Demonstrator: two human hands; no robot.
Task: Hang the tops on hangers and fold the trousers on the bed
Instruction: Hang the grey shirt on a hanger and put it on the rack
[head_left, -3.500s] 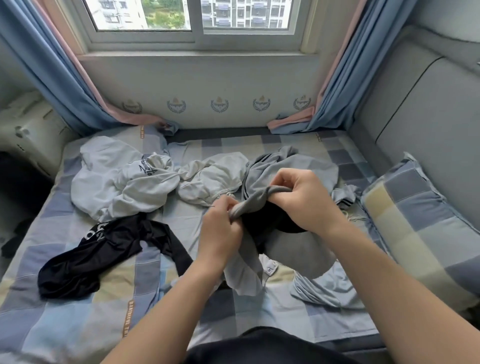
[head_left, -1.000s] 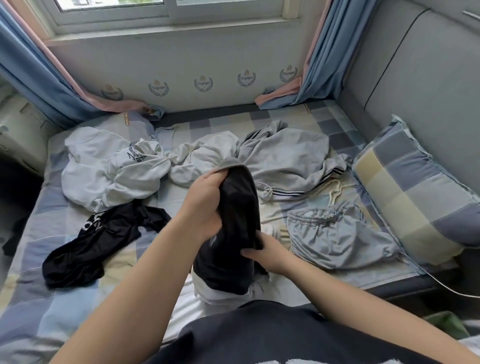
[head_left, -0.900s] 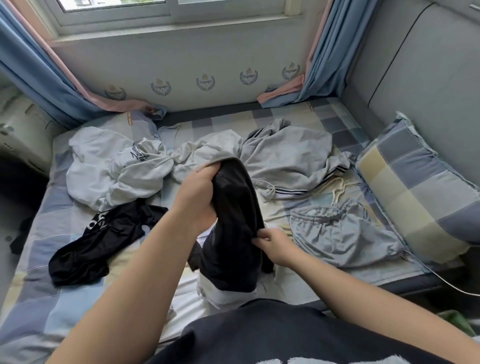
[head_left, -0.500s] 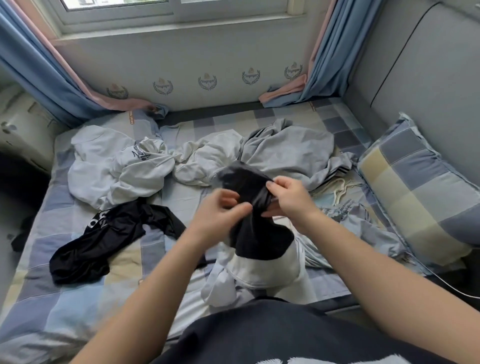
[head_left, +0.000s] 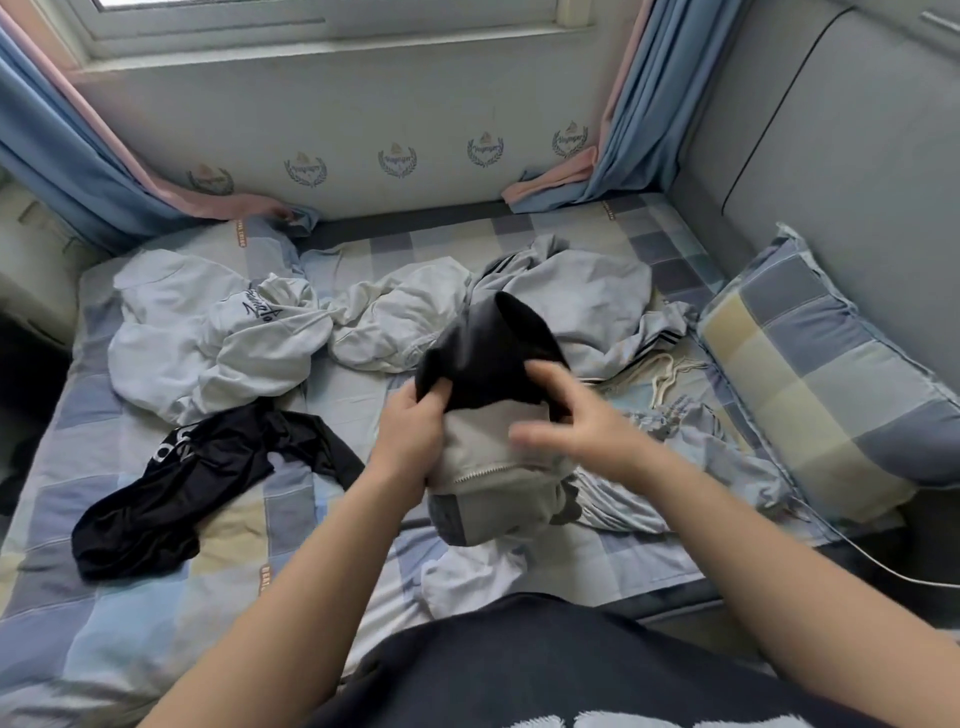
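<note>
Black and grey cloth fills the middle of my view: a black-and-grey top (head_left: 488, 358) with a zip along its grey lower part. It is lifted above the bed (head_left: 156, 587) and bunched between my hands. My left hand (head_left: 410, 436) grips its left edge, the fingers (head_left: 423, 402) curled and pinching the black cloth where it meets the grey. My right hand (head_left: 587, 423) is at the top's right side, blurred. Its fingers (head_left: 524, 434) reach leftward across the grey part with the thumb raised against the black, and I cannot tell whether they pinch anything.

Taking the window wall as twelve o'clock, the rest lies around that top on the checked sheet. At ten o'clock a white hoodie (head_left: 208, 338) with dark script lettering lies crumpled. At twelve o'clock a pale top (head_left: 395, 322) is heaped, touching the hoodie. Just right of it, at one o'clock, lie grey trousers (head_left: 592, 296) with dark side stripes. At eight o'clock a black garment (head_left: 171, 488) with white letters sprawls apart from the others. At four o'clock a pale blue garment (head_left: 701, 462) lies bunched just beside a checked pillow (head_left: 821, 374). The pillow leans at three o'clock against the grey padded headboard (head_left: 831, 156). Blue curtains (head_left: 62, 171) hang at both far corners.
</note>
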